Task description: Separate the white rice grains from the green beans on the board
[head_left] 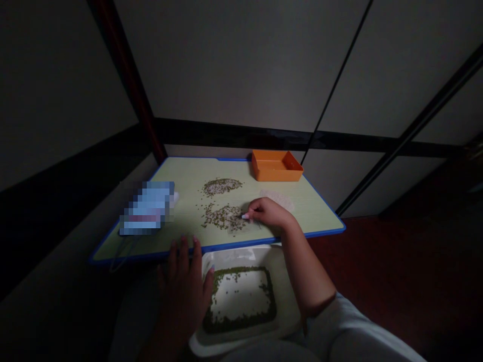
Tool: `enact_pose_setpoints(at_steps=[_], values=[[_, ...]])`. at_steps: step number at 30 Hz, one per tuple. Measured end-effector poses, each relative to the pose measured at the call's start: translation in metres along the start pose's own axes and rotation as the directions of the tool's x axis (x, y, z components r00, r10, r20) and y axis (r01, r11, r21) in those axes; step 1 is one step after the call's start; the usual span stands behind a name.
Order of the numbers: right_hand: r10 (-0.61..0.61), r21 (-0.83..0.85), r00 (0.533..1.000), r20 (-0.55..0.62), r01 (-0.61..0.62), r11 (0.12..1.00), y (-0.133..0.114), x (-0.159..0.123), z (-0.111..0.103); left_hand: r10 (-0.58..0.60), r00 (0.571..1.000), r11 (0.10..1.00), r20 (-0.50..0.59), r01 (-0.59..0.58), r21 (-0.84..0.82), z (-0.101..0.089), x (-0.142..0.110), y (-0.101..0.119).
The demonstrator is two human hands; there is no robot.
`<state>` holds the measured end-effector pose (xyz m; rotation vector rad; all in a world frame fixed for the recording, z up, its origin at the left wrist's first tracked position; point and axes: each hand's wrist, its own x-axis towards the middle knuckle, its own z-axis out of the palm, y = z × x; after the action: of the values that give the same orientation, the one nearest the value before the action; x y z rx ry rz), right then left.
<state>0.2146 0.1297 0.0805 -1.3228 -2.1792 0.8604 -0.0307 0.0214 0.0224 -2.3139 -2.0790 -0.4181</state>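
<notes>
My right hand (pixel 266 212) reaches over the table to the near pile of small dark beans mixed with pale grains (pixel 219 217). Thumb and fingertips are pinched together at the pile's right side; whatever they hold is too small to name. My left hand (pixel 186 274) has its fingers stretched out and apart, close to the table's front edge and the left rim of a white basin (pixel 260 254). Inside that basin, small green beans (pixel 241 324) lie mostly in a band around the bottom. Farther back on the table is another mixed pile (pixel 222 186).
A pale yellow table with a blue edge (pixel 317 234) bears all the piles. At its back right stands an orange tray (pixel 277 171); a patch of pale grains (pixel 279 197) lies in front of it. A blurred-out phone-like object (pixel 147 208) rests at left. Wall panels (pixel 234 65) rise behind.
</notes>
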Motion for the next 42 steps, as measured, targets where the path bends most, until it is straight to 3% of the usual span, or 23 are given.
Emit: enact_pose_setpoints(at_steps=[7, 13, 22, 26, 30, 34, 39, 42], values=[[0.058, -0.015, 0.998, 0.037, -0.057, 0.998, 0.006, -0.002, -0.003, 0.014, 1.0, 1.0, -0.003, -0.014, 0.001, 0.003, -0.001, -0.003], [-0.007, 0.028, 0.994, 0.108, 0.004, 1.0, 0.0, -0.002, 0.0, 0.017, 1.0, 1.0, -0.014, -0.017, 0.013, 0.006, 0.0, -0.005], [0.056, -0.014, 0.997, 0.045, -0.055, 0.998, -0.004, -0.004, -0.004, 0.025, 0.999, 0.999, -0.03, -0.025, 0.022, 0.009, -0.001, -0.007], [0.004, -0.028, 0.999, 0.04, -0.003, 1.0, -0.008, -0.001, 0.002, 0.035, 0.999, 0.999, -0.041, -0.034, 0.026, 0.011, 0.0, -0.007], [-0.096, -0.21, 0.99, -0.103, 0.073, 0.975, -0.013, 0.007, 0.013, 0.039, 0.999, 0.999, -0.038, -0.038, 0.03, 0.012, 0.0, -0.007], [-0.1, -0.41, 0.962, -0.253, -0.013, 0.912, -0.017, 0.012, 0.015, 0.036, 0.998, 0.998, -0.049, -0.033, 0.044, 0.009, 0.0, -0.006], [-0.073, -0.395, 0.933, -0.352, -0.077, 0.915, -0.016, 0.007, 0.009, 0.036, 0.998, 0.998, -0.048, -0.034, 0.058, 0.007, 0.0, -0.004], [-0.08, -0.336, 0.932, -0.353, -0.046, 0.941, -0.022, 0.005, 0.011, 0.043, 0.998, 0.997, -0.054, -0.04, 0.067, 0.007, 0.0, -0.004]])
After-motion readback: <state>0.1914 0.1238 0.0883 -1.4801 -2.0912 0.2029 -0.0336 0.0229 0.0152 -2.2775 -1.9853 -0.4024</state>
